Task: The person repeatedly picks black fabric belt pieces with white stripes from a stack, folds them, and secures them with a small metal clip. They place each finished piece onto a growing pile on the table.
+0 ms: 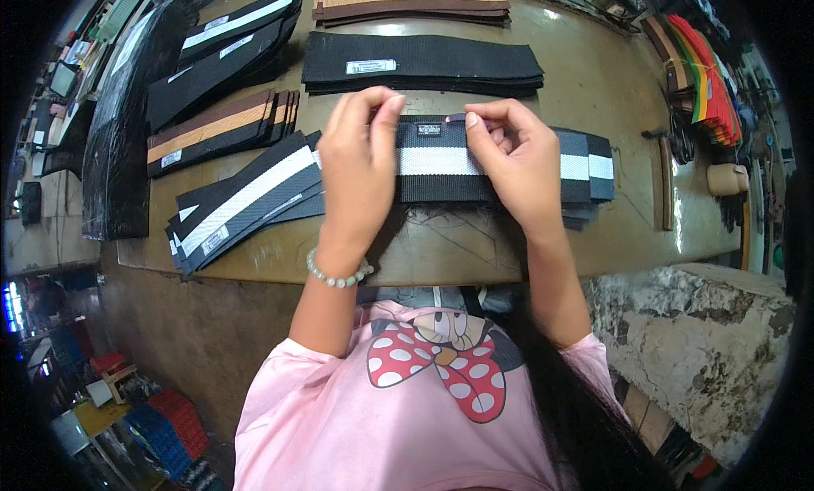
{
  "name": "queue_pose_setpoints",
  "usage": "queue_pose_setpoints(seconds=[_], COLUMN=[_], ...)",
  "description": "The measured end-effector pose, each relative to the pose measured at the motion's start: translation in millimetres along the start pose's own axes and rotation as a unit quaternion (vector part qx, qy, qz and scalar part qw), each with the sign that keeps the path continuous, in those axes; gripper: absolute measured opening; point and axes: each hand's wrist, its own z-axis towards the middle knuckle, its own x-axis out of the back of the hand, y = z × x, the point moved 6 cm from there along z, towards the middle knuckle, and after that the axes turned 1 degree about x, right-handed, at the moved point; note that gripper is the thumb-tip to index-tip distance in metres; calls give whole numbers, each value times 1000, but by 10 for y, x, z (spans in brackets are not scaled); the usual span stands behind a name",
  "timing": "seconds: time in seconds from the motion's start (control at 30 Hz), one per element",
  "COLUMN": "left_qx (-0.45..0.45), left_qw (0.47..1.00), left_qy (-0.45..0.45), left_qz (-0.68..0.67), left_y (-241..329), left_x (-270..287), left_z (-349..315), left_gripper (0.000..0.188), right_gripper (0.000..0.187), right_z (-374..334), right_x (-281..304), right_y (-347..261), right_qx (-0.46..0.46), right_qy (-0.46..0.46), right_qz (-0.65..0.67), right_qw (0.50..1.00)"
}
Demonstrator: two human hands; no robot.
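In front of me on the table lies a black webbing strap (432,162) with a white centre stripe and a small woven label (429,129) near its far edge. My left hand (360,147) is raised over the strap's left part, thumb and fingertips pinched together; whatever is between them is too small to make out. Over the strap's right part is my right hand (519,152), closed with thumb and forefinger on a small, slim dark piece (456,118) at the far edge, just right of the label. Its exact kind does not show. More grey-and-white straps (600,164) lie underneath.
Fanned striped straps (246,207) lie left; black strap stacks (424,60) and brown-and-tan ones (411,3) lie farther back. A plastic-wrapped dark block (127,135) stands at the table's left edge. Red, green and yellow straps (708,88) hang over the far right. Loose threads lie near the front edge.
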Motion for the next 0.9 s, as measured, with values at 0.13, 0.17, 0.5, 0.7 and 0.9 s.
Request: queue_pose_setpoints(seconds=[0.13,0.17,0.5,0.7,0.9], left_qx=[68,33,-83,-83,-178], left_qw=[993,993,977,985,978], left_qy=[-64,-53,-43,-50,-80], left_qz=[78,99,190,145,76], left_y=[-34,2,16,-68,196], left_x=[103,107,-36,-70,10], left_z=[-188,-206,-262,-307,-546], left_gripper=[12,14,10,9,10], right_gripper=[12,12,11,11,16], right_z=[0,-16,-23,-57,54], right_x=[-75,-131,-252,-305,-80], right_y=[-123,-159,-190,-206,-13], right_qx=[46,67,101,148,-1], right_qy=[5,-8,-25,-17,0], right_qz=[-63,-44,-102,-140,162], right_qw=[997,997,989,979,987])
